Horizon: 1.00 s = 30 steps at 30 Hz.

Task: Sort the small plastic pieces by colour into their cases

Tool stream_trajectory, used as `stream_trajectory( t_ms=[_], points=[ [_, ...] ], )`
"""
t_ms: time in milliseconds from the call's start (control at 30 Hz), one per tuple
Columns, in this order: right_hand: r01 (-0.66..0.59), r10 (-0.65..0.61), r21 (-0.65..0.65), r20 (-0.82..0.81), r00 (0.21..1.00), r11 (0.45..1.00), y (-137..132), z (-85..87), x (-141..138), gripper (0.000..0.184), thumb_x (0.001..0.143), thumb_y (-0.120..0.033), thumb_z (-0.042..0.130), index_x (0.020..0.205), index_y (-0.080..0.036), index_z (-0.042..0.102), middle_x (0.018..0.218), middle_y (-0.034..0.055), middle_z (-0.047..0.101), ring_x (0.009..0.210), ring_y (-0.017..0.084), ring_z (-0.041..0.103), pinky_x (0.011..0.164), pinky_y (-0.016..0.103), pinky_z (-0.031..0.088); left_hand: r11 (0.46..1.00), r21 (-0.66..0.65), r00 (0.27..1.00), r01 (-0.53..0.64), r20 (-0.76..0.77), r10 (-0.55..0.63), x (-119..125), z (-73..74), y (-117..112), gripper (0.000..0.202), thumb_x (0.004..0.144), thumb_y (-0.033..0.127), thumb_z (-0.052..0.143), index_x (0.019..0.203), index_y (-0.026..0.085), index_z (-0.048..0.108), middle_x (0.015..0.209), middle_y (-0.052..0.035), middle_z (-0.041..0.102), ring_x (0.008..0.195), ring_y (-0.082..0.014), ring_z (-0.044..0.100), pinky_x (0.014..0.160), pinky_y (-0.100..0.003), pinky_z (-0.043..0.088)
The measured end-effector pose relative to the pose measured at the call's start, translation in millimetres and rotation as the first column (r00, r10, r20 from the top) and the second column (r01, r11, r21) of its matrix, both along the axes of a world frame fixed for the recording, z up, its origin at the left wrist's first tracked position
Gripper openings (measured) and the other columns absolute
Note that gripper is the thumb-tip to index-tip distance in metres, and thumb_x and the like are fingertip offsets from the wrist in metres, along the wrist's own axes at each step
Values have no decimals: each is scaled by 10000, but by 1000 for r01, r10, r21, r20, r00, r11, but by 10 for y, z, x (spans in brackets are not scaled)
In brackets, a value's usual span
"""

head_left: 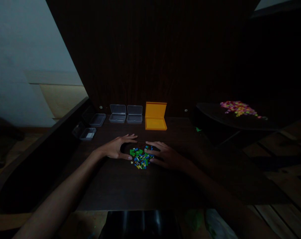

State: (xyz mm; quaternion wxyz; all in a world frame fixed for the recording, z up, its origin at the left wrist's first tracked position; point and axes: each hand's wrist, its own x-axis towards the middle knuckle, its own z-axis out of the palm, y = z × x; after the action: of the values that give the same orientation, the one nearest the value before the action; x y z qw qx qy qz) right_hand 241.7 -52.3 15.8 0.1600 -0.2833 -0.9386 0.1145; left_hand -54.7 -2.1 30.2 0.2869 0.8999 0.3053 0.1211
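Note:
A small heap of toy building bricks (141, 159) in green, blue, yellow and white lies on the dark table. My left hand (117, 147) rests at the heap's left edge, fingers stretched out and thumb apart, with nothing held. On the other side my right hand (165, 155) reaches over the right edge of the heap, its fingers spread and their tips touching or just above the bricks. Nothing shows gripped in it. Beyond the heap an orange box (155, 124) stands with its lid up.
Two clear plastic boxes (134, 118) with raised lids stand left of the orange one. Further left are another clear box (98, 119) and one with a white label (89, 133). A pile of pink and yellow pieces (240, 109) lies on a dark surface at right.

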Motion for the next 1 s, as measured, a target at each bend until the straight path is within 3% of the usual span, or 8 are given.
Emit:
stream_trajectory(
  t_ms=[233,367,533,700,900,1000],
  points=[
    [-26,31,57,-101,994,998,-24,18,-31,293,944,-394,485,1139,-253,652,1378,93,511,1247,257,453,995,485,410,1000,0,1000,6,13,-6,-3,-17,-3,761,685,505,758,1360,278,489,1524,-90,331,1432,-291,240,1165,-543,169],
    [15,-8,41,-161,987,999,-17,25,-29,263,945,-376,487,1085,-245,666,1263,86,590,1164,238,510,965,454,437,1000,1,1000,16,19,-16,-5,-33,0,762,686,510,756,1360,275,488,1528,-88,323,1433,-290,236,1170,-534,161],
    [97,-86,80,-133,987,992,7,-2,-34,294,957,-363,459,1138,-224,646,1243,101,596,1126,242,513,939,441,434,998,-45,999,-42,-1,42,11,-34,-1,579,815,501,634,1334,272,518,1522,-59,344,1439,-260,229,1177,-508,170],
    [115,-95,138,-142,985,984,28,-37,-13,253,959,-315,459,943,-204,686,1148,96,635,1046,233,531,879,419,442,997,-49,998,-62,-33,61,22,-42,-1,581,819,506,627,1337,270,510,1531,-49,328,1446,-250,213,1182,-492,159],
    [127,-110,189,-98,989,974,35,-28,-8,295,968,-328,433,1126,-214,655,1204,102,607,1071,241,508,882,420,445,995,-52,995,-83,-67,79,33,-44,-9,555,840,492,602,1335,261,508,1534,-41,325,1449,-242,206,1184,-488,161],
    [127,-118,175,-64,991,976,44,-23,16,309,977,-335,410,1113,-223,664,1221,98,601,1081,243,507,892,432,440,997,-36,996,-74,-48,73,35,-42,-10,547,838,500,601,1326,268,514,1527,-41,339,1445,-242,218,1183,-492,164]
  ],
)
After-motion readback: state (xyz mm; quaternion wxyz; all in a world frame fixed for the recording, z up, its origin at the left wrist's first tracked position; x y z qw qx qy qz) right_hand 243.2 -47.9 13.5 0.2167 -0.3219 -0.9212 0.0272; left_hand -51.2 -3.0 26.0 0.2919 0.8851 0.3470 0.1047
